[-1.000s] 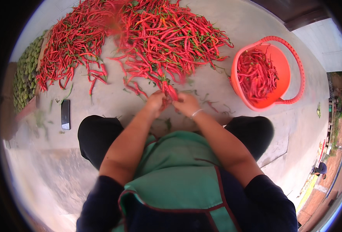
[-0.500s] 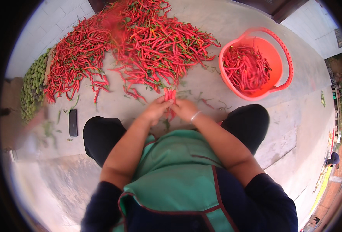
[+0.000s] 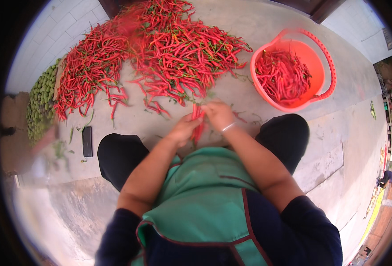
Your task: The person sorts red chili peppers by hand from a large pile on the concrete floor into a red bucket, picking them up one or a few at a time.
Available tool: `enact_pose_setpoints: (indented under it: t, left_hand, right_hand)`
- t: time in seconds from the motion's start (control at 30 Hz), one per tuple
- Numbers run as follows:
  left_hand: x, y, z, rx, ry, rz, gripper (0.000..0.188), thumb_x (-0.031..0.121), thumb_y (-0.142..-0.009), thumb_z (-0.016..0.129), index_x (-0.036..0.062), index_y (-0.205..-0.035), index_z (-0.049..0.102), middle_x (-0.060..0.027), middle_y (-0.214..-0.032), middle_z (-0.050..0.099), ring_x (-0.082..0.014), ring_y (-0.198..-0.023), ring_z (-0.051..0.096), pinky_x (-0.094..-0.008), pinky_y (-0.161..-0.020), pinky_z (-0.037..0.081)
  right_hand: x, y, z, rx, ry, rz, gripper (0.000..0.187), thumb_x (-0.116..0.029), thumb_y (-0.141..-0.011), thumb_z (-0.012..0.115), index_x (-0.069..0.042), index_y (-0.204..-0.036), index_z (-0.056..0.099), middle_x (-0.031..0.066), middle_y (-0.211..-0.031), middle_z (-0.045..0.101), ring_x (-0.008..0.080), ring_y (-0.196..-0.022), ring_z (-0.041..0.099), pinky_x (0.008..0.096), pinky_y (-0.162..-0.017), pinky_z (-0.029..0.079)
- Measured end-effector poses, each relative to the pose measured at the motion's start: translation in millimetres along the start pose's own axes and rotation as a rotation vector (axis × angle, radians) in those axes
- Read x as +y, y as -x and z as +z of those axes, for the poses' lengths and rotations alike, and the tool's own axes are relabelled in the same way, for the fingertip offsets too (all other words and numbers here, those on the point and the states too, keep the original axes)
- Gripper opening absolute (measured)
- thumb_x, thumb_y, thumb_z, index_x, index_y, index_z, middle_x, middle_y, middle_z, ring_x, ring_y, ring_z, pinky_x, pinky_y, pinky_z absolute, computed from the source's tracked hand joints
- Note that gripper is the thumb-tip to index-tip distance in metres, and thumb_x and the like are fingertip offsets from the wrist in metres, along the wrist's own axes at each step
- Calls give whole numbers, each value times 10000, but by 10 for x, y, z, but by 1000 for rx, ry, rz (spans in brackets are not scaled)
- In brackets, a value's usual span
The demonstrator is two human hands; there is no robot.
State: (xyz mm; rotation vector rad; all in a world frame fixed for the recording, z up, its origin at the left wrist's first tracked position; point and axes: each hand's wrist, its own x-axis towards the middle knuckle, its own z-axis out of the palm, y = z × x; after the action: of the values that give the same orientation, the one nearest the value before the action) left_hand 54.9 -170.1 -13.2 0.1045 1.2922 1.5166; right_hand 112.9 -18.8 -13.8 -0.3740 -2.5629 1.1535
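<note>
The person is sitting on the concrete floor (image 3: 267,31), and both hands are meeting just in front of the knees — the left hand (image 3: 183,129) and the right hand (image 3: 219,115) are closing their fingers around a small bunch of red chillies (image 3: 197,124), held upright between them. Just beyond the hands a big heap of red chillies (image 3: 160,53) is lying spread out, with an orange basket (image 3: 313,60) part-filled to the right — and a dark phone (image 3: 87,141) lying to the left.

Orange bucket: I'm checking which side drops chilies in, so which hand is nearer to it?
Right. The right hand sits just left of the orange bucket; the left hand is farther left, beyond it.
</note>
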Motion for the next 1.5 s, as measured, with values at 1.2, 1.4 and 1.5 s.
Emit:
enact_pose_setpoints:
  t: [1.2,1.4,1.5]
  left_hand:
    - [1134,-943,1402,-229,-211,26,411,329,-861,567,52,-1155,487,-116,-1075,569,-212,-989,558,-352,-858,448]
    - [1073,-1073,967,-52,-639,400,422,309,-823,611,21,-1125,551,-109,-1077,599,-184,-1010,554,-301,-869,421]
    - [857,-778,-295,478,-637,332,341,213,-799,619,3,-1064,577,-115,-937,638,-172,-867,597,-293,-751,463]
  right_hand:
    - [932,116,-105,-42,-335,568,198,-134,-845,442,35,-813,541,128,-678,603,220,-563,598,316,-577,482]
    - [690,-163,-157,-123,-98,381,221,-119,-807,508,-12,-997,547,140,-825,590,260,-709,601,348,-669,487]
    - [772,-230,95,-129,276,169,366,-124,-773,560,-54,-1127,497,161,-1030,537,291,-928,556,384,-797,463]
